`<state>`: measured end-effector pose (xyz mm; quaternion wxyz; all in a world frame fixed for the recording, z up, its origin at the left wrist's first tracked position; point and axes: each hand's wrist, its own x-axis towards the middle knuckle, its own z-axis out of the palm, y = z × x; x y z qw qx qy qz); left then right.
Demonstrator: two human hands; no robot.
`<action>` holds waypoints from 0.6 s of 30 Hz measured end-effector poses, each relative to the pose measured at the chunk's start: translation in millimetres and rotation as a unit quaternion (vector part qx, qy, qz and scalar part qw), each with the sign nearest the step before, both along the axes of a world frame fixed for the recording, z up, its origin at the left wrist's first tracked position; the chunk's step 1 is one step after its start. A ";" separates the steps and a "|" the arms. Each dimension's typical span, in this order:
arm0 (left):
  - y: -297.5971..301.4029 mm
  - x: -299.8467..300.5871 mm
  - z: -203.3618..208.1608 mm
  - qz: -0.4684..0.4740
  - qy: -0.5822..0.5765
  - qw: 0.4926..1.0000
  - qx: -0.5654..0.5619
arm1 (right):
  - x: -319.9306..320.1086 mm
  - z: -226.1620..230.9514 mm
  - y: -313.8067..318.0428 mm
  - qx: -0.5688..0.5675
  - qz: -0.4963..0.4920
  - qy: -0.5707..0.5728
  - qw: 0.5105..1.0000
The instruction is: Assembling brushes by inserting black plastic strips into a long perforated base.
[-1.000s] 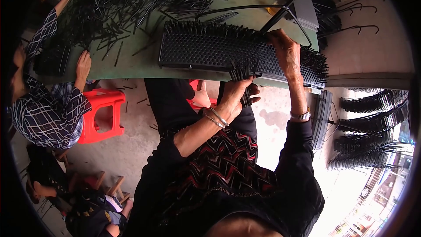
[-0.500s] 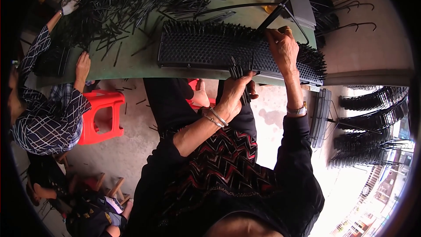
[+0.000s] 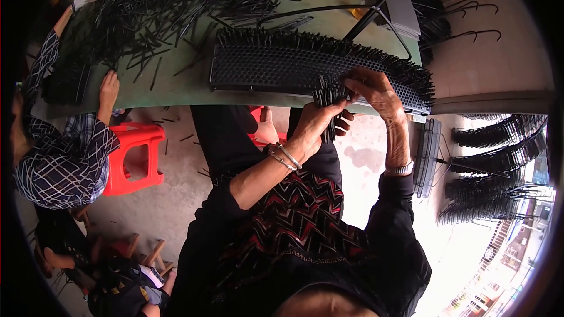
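Observation:
My left hand (image 3: 314,123) is closed round a bundle of thin black sticks (image 3: 326,95), whose upper ends poke out above the thumb. Just right of the bundle, my right hand (image 3: 376,92) has its thumb and fingertips pinched together; whatever is between them is too small to make out. Beyond both hands lies a long black tray (image 3: 267,69) with rows of holes along the table's front edge. Many black sticks (image 3: 294,40) stand upright in its far rows and at its right end, while the nearer rows show bare holes.
A pile of loose black sticks (image 3: 176,6) covers the far left of the green table (image 3: 176,85). A black metal rod frame (image 3: 371,14) rises behind the tray. At left, a co-worker's hand (image 3: 109,89) rests by the table edge near a red stool (image 3: 138,155). Black racks (image 3: 493,141) stand right.
My right hand has come back from the far rows of the tray, down and left, to the stick bundle. My left hand stays closed round the bundle, nearly unmoved.

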<state>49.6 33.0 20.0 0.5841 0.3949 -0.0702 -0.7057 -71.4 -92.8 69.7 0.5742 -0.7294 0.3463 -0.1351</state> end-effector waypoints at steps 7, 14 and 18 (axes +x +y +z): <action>-1.4 -0.4 0.6 -0.040 -0.040 0.998 -0.007 | -3.9 6.4 -0.4 0.004 0.003 0.039 0.999; -1.8 -4.8 4.7 -0.003 -0.044 0.999 0.018 | -6.9 6.9 -1.5 -0.019 0.003 0.062 0.998; -3.6 -5.5 4.2 -0.014 -0.071 0.997 0.029 | -9.0 7.5 -1.8 -0.025 0.006 0.063 0.998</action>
